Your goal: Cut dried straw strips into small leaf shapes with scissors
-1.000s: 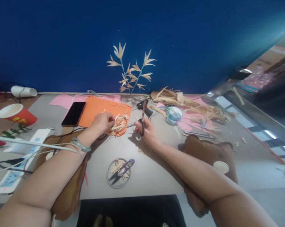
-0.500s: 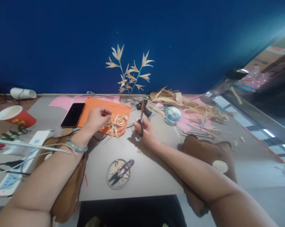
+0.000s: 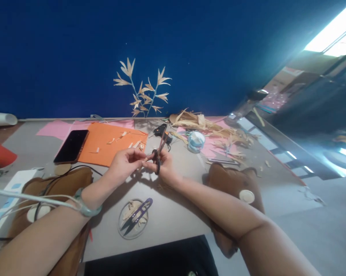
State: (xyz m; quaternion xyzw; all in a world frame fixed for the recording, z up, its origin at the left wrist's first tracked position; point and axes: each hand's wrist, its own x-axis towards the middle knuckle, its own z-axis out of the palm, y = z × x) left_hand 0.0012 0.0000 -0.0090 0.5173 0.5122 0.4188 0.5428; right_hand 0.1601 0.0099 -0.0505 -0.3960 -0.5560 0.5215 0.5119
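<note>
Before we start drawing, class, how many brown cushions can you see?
2. The left cushion is partly hidden by the left forearm; the right cushion is partly hidden by the right forearm. No third shows, though one could be out of view.

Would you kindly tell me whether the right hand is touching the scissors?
Touching: the head view plainly shows the right hand gripping the scissors by their dark handles, with the blades pointing away from the person.
</note>
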